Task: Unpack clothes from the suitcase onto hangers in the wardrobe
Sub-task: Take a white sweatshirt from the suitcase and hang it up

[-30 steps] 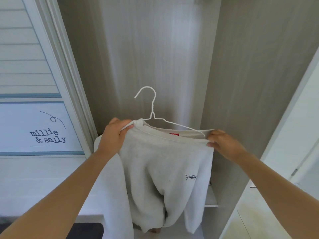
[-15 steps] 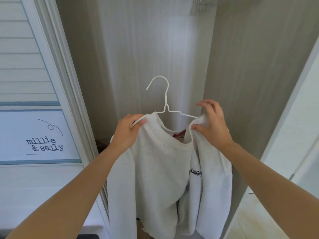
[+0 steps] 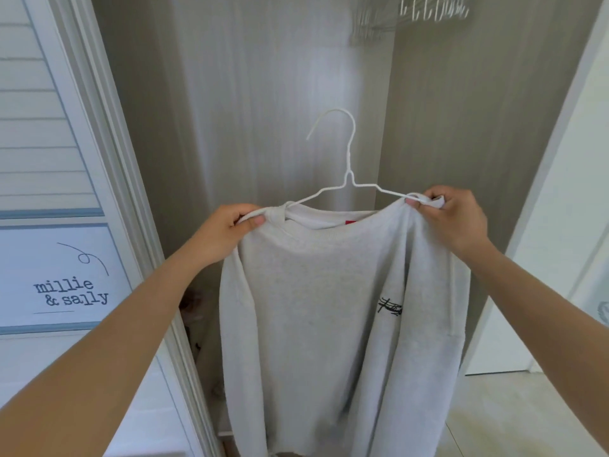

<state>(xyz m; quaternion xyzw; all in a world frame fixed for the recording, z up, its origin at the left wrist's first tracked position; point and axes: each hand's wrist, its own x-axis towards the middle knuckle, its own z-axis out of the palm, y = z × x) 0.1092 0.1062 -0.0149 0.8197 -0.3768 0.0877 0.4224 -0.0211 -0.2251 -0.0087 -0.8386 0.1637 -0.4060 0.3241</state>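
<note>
White slatted panel (image 3: 36, 127) fills upper left of frame. Below it, white sign (image 3: 69, 321) with blue border, dark lettering "millie & sally", curl drawn above. White wall (image 3: 566, 225) along right edge. Pale floor (image 3: 514, 420) lower right.

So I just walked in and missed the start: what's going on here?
A person holds a pale grey sweatshirt up before the open wardrobe. The left hand grips one shoulder, the right hand pinches the other, and a white wire hanger sits inside the neck. It is not yet hung; more hangers show blurred at the top.
</note>
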